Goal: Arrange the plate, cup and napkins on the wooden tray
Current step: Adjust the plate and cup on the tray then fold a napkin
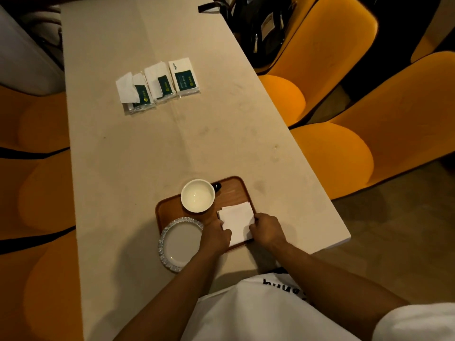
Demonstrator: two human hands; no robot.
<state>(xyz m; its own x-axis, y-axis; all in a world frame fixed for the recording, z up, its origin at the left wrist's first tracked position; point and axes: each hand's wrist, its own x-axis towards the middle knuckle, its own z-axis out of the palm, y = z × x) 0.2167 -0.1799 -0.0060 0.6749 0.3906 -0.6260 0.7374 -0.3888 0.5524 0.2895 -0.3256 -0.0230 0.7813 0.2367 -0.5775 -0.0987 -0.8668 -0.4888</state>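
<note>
A wooden tray (234, 190) lies near the table's front edge. On its far left part stands a white cup (197, 195) with a dark handle. A scalloped glass plate (180, 243) rests at the tray's near left corner, hanging over the rim onto the table. White folded napkins (237, 222) lie on the tray's right side. My left hand (215, 238) presses on the napkins' left edge and my right hand (267, 230) holds their right edge.
Three napkin packs (158, 84) with green labels lie in a row at the table's far middle. Orange chairs (344, 148) stand along the right side, with orange seating on the left. A dark bag (261, 25) sits on a far chair.
</note>
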